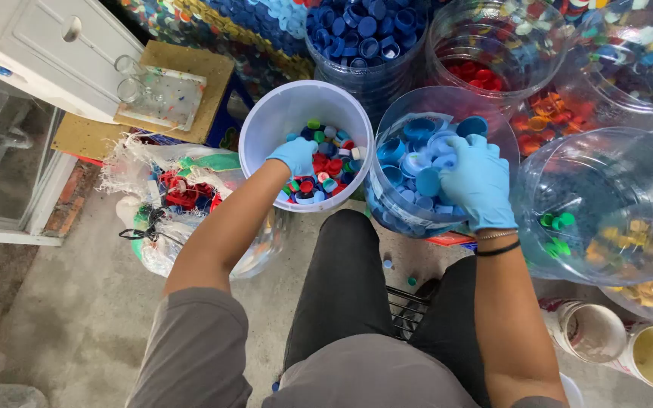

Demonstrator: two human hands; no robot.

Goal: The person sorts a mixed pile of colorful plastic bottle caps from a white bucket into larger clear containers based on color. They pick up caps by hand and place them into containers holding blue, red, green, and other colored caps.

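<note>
Nearest the camera, dark trousers [345, 295] and grey sleeves are seen, with a few loose caps lying on the concrete floor [77, 317] between the legs. From there both forearms are stretched away towards the containers.

The left hand [296, 157], in a light blue glove, is dipped into a white bucket [266, 121] that stands just beyond the left knee. The fingers are curled downward among mixed bottle caps [330, 170] of red, blue, green and white; whether a cap is pinched between them cannot be told. The bucket stands upright, its round mouth turned up to the camera.

The right hand [479, 181], gloved the same and banded at the wrist with a black bracelet [497, 248], is laid over the mouth of a clear plastic jar [387, 215] filled with light blue caps [417, 147]. A round blue cap [428, 182] is held at the fingertips, flat face up, just above the pile. The jar is tilted, its long axis leaning towards the person and its mouth turned up.

To the left of the bucket, a clear bag [190, 189] of red and green scraps is seen on the floor. To the right, a large clear jar [606, 204] with a few green and yellow caps is lying beside the blue one.

Farther off, jars of dark blue caps [364, 34], red caps [478, 72] and orange caps [546, 117] are ranged side by side.
</note>
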